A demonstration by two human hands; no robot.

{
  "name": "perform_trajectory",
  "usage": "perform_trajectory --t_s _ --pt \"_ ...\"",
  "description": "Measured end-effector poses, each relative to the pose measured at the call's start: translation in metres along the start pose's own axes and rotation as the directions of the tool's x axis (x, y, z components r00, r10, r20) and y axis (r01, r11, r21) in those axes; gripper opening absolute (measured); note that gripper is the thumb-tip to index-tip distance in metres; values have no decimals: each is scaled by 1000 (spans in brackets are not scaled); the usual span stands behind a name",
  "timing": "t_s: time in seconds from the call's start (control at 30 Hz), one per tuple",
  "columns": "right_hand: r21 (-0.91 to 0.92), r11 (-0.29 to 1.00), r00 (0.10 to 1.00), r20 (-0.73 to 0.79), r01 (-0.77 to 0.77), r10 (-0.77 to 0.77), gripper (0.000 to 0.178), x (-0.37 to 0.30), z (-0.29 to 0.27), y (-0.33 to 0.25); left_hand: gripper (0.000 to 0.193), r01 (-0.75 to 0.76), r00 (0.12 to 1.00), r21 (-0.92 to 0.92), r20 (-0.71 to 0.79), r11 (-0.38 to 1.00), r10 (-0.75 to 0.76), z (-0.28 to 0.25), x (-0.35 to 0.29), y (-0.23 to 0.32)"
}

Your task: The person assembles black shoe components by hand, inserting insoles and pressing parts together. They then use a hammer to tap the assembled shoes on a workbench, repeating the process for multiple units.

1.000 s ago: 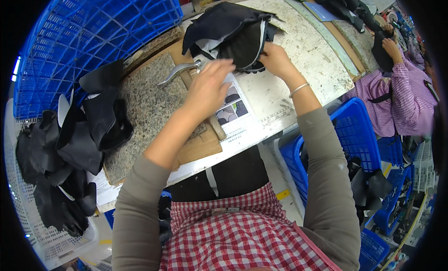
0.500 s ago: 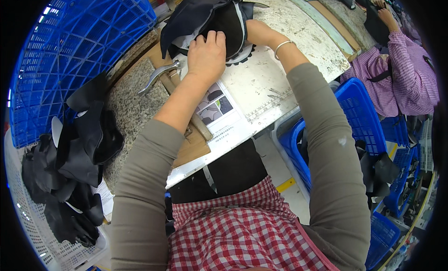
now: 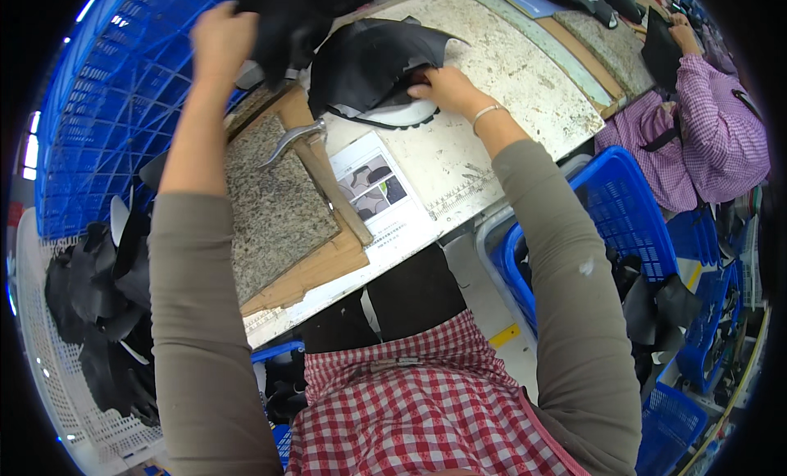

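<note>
Has a hammer [image 3: 328,182] on the counter [image 3: 508,82], left of centre; pinches a curved black piece [image 3: 361,70], upper middle, with the right hand [image 3: 451,91]; grips a black sheet [image 3: 295,17], upper left, with the blurred left hand [image 3: 223,45].

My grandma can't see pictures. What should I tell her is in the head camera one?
A person's right hand touches black pieces on a white worktable, while the blurred left hand seems to hold another dark piece. A hammer lies at the edge of a speckled stone slab.
</note>
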State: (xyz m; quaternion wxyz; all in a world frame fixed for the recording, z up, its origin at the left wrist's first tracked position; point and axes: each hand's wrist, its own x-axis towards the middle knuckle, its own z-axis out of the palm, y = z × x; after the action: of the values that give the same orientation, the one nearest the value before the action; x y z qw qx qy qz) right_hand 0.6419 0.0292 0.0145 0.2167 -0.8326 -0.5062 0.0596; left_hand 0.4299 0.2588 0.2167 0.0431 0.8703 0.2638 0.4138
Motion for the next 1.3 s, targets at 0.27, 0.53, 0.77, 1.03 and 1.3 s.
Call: perform_trajectory --t_s 0.27,0.53,0.77,1.03,1.3 --pt "955 205 936 -139 213 -323 78 -156 -48 -127 53 -454 877 62 -142 889 459 -149 -193 19" --pt "928 7 920 368 -372 132 45 -234 7 -174 72 -394 616 -112 705 912 353 -160 -373 48" --pt "709 705 992 -99 16 77 27 -259 31 -205 39 -115 928 -430 275 896 251 -254 -314 40" --pt "116 721 651 -545 683 -529 38 -261 -7 -256 64 363 813 -374 575 853 -94 -236 -276 -19" --pt "313 635 699 -453 706 -553 55 -266 -56 -282 29 -259 917 -477 151 840 369 -288 -278 9"
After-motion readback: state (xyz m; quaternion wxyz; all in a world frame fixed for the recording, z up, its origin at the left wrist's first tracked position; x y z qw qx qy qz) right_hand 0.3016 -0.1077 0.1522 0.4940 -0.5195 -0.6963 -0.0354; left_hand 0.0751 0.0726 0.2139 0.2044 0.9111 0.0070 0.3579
